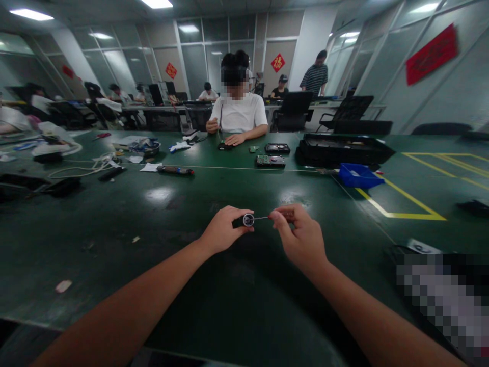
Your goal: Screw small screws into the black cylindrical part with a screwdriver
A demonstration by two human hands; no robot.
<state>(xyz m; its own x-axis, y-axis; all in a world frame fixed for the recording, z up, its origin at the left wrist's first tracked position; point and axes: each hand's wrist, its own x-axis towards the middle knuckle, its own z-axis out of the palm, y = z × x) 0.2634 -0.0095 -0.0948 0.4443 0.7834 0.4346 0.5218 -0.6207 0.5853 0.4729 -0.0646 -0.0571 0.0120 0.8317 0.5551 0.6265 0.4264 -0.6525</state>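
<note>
My left hand (222, 230) is closed around a small black cylindrical part (248, 220), with thumb and fingers on opposite sides of it. A round, silver-rimmed end of that part faces me. My right hand (304, 233) pinches a thin metal tool like a screwdriver (261, 218). A bit of red shows at the fingertips, and most of the handle is hidden in the hand. The tool's slim shaft points left and reaches the silver rim; whether its tip sits inside cannot be made out. Both hands are above the green table (183, 300).
Across the table sits a person in a white shirt (244, 114). Hard drives (270, 161), a long black casing (340, 150) and a blue tray (359, 176) lie ahead. A dark tool with a red end (175, 170) and cables (82, 171) are leftward. A pixelated object (443, 295) lies near right.
</note>
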